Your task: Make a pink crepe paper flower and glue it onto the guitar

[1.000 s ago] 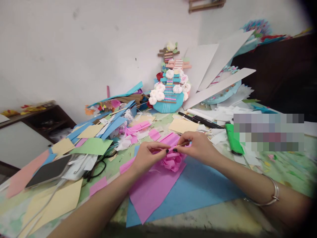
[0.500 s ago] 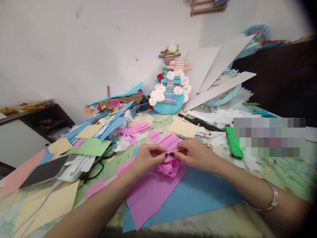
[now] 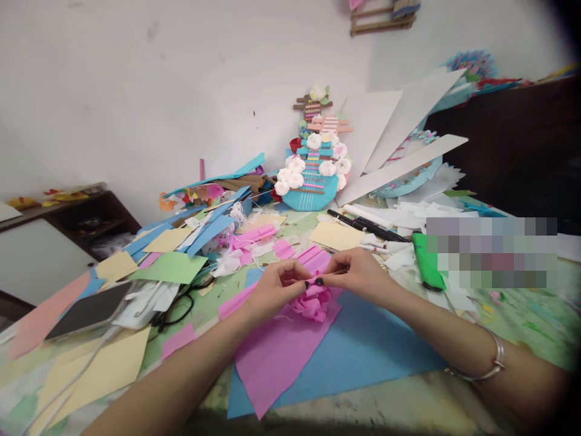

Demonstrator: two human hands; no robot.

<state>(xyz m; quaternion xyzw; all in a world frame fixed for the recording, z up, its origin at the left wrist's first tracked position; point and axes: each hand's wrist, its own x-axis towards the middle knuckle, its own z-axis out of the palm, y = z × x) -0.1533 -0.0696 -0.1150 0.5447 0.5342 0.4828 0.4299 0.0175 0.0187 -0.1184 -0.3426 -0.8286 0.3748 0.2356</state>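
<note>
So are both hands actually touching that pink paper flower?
Touching. The head view shows the left hand and right hand pinching the top of the pink paper flower with their fingertips.

Both forearms are bare, with no sleeves showing anywhere along them. The left hand (image 3: 276, 287) has slim fingers, and its nails are painted black; one dark nail shows at about 3 o'clock on the hand. The right hand (image 3: 361, 274) also carries black polish, a glossy nail visible at its 9 o'clock edge. A thin, smooth silver bangle (image 3: 488, 363) circles the right wrist at roughly 4 o'clock from that hand; it appears as a plain metal band sitting loosely. No rings can be made out on either hand.
</note>
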